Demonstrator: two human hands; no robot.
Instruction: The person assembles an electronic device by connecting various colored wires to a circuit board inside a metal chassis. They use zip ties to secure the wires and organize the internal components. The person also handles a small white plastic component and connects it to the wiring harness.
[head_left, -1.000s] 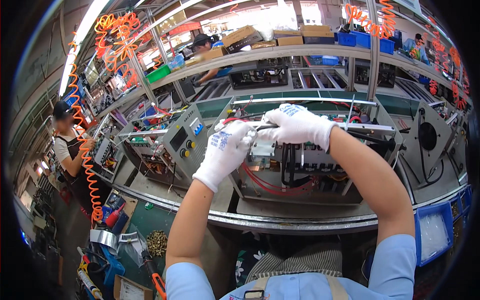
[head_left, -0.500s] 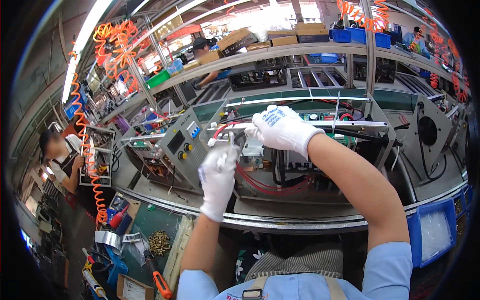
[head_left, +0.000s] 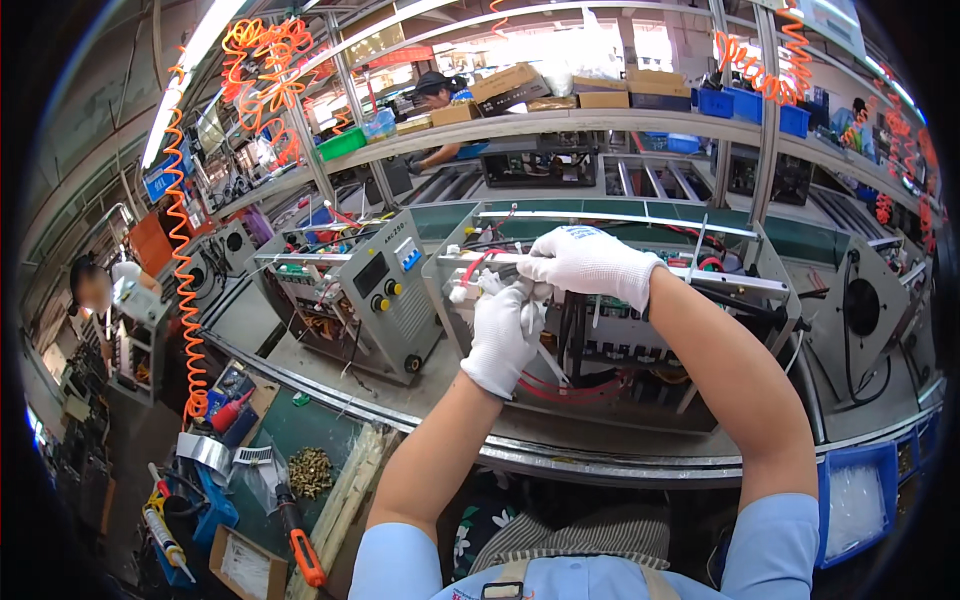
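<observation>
Both my hands wear white knit gloves and meet at the left end of an open machine chassis (head_left: 465, 330). My left hand (head_left: 503, 338) is closed, and a thin white cable tie (head_left: 551, 366) slants down from its fingers. My right hand (head_left: 592, 264) reaches over the chassis's metal rail (head_left: 742, 282), its fingertips pinched beside the left hand's. What those fingertips hold is hidden. Red wires (head_left: 474, 268) and a white connector (head_left: 459, 294) lie just left of the fingers. Below them, more red wires (head_left: 570, 390) loop inside the chassis.
Another machine with a grey front panel (head_left: 385, 290) stands left; a panel with a round fan (head_left: 861, 304) stands right. A blue bin (head_left: 858, 505) holds white strips. Brass fittings (head_left: 310, 472) and an orange-handled screwdriver (head_left: 304, 555) lie lower left. A co-worker (head_left: 110, 295) stands far left.
My left hand has moved right and up against the right hand. The white strip now shows below it. The view has shifted, and the co-worker's metal frame has moved lower.
</observation>
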